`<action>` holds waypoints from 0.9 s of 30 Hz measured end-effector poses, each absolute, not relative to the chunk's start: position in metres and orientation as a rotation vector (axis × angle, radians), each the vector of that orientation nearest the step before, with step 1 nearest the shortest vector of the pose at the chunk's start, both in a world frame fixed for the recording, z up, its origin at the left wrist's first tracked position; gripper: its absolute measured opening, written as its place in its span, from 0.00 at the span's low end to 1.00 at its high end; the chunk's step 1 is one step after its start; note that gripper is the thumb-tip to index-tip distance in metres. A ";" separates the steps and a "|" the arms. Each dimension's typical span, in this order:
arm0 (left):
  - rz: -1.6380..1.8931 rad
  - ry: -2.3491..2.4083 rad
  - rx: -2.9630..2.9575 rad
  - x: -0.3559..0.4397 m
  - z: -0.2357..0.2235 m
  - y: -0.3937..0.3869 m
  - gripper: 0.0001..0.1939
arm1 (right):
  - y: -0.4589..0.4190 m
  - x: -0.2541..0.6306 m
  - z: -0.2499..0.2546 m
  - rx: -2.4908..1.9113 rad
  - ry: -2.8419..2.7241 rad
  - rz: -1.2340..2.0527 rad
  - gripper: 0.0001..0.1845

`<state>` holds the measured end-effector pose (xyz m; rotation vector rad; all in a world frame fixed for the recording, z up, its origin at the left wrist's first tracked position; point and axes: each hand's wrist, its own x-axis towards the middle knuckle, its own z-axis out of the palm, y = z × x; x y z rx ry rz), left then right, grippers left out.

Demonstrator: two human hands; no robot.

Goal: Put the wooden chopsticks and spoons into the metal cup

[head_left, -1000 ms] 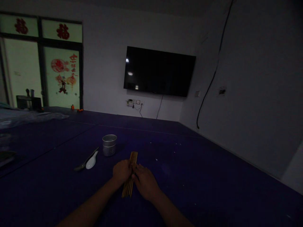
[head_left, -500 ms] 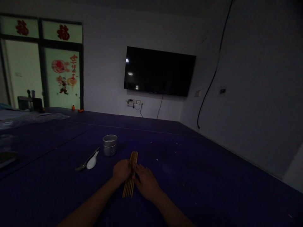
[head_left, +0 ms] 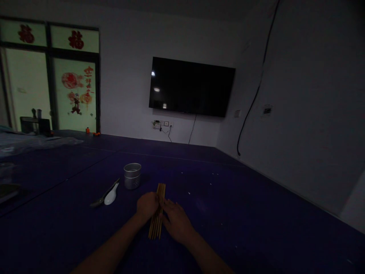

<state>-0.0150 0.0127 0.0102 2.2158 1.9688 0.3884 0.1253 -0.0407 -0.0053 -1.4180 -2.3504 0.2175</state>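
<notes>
A bundle of several wooden chopsticks (head_left: 155, 229) lies lengthwise in front of me on the dark blue tabletop (head_left: 251, 220). From the left side, my left hand (head_left: 147, 206) is closed around the middle of the bundle, its fingertips partly hidden. My right hand (head_left: 177, 220) presses against the right side, thumb and fingers at the sticks' edge. Both ends of the chopsticks stick out past the hands. Just beyond my left hand stands a grey metal cup or holder (head_left: 132, 176), upright. To its left lie a white soup spoon (head_left: 111, 195) and a darker metal spoon (head_left: 98, 201).
Clear plastic wrapping (head_left: 42, 142) covers the far left of the table. Small orange objects (head_left: 88, 130) sit at the back edge. White specks dot the surface to the right. A television (head_left: 191, 86) hangs on the wall, and a black cable (head_left: 253, 101) runs down beside it.
Both hands stay on the chopsticks in nearly the same place. The bundle's near ends have shifted very slightly to the right.
</notes>
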 end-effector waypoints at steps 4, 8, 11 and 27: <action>0.382 1.960 2.223 -0.015 0.010 0.013 0.19 | -0.041 0.125 -0.005 -1.424 -2.358 0.211 0.27; 0.376 1.975 2.219 -0.015 0.011 0.013 0.18 | -0.040 0.126 -0.007 -1.430 -2.357 0.190 0.27; 0.375 1.992 2.217 -0.014 0.011 0.012 0.19 | -0.040 0.126 -0.007 -1.419 -2.356 0.190 0.27; 0.433 1.950 2.247 -0.019 0.011 0.007 0.18 | -0.040 0.125 -0.006 -1.421 -2.348 0.210 0.26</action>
